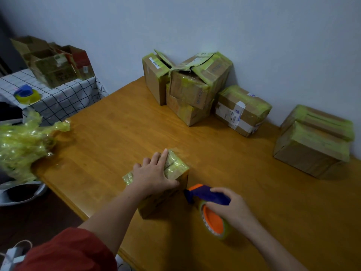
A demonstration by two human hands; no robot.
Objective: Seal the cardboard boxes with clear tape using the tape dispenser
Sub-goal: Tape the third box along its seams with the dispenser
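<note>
Two hands working | your left hand [154, 173] is pressing flat on the small cardboard box [176, 168] | your right hand [232, 210] is gripping the tape dispenser [207, 194] at its right side.

Dim, soft focus, wide-angle edge distortion

The left hand [154, 173] covers much of the small box [176, 168], and the shipping label [235, 113] is unreadably blurred
</note>
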